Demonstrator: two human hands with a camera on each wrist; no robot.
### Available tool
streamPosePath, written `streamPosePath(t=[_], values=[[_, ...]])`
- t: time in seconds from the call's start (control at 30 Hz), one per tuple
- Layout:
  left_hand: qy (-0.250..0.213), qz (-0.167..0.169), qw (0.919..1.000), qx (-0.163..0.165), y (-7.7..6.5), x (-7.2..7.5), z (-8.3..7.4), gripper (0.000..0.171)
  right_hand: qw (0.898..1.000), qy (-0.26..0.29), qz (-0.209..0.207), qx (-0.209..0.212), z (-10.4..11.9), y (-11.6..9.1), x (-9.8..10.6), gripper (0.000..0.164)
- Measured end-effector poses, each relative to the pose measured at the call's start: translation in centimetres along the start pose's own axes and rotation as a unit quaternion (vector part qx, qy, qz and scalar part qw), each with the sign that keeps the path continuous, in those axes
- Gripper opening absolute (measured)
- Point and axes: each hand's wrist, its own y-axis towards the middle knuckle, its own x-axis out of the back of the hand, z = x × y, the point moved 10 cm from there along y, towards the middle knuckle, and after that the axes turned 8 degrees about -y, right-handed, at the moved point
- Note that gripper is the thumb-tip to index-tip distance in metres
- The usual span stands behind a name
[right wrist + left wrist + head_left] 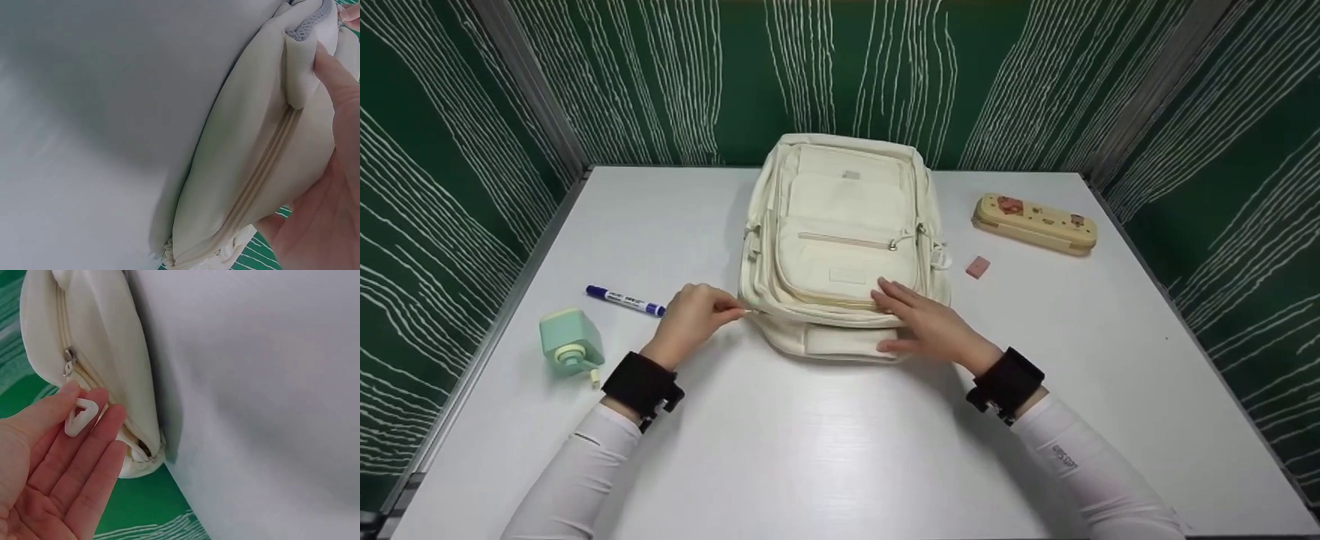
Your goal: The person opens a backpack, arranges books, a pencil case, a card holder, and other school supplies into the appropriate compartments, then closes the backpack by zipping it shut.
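Note:
A cream backpack [847,202] lies on the white table, front pocket facing up. At its near left corner my left hand [694,319] pinches a zipper pull between thumb and fingers. The left wrist view shows the pull's white triangular loop [81,417] against the fingers, joined to a metal slider [70,354] on the zipper track. My right hand [930,326] rests on the bag's near right part, fingers extended over the top. In the right wrist view its thumb [337,76] touches a padded fabric piece [302,67] above a zipper seam [264,160].
Left of the bag lie a blue-capped marker [625,300] and a mint-green pump bottle [571,337]. On the right are a small pink eraser-like block [978,267] and a yellow pencil case [1035,223]. Green walls with white lines surround the table [840,450].

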Motion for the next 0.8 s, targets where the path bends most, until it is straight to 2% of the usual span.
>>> streamPosePath(t=[0.17, 0.4, 0.6, 0.8], values=[[0.021, -0.002, 0.9998, 0.001, 1.5, 1.2, 1.5, 0.016, 1.000, 0.004, 0.005, 0.000, -0.2, -0.1, -0.2, 0.082], [0.045, 0.025, 0.9982, 0.029, 3.5, 2.5, 3.3, 0.017, 1.000, 0.018, -0.005, 0.013, 0.1, -0.1, 0.0, 0.073], [0.070, 0.048, 0.9957, 0.037, 5.4, 3.1, 3.8, 0.016, 1.000, 0.025, 0.002, 0.013, 0.0, -0.1, 0.1, 0.070], [0.088, 0.060, 0.9936, 0.038, 6.6, 3.3, 3.9, 0.015, 1.000, 0.024, 0.017, 0.004, -0.1, -0.1, -0.1, 0.066]])
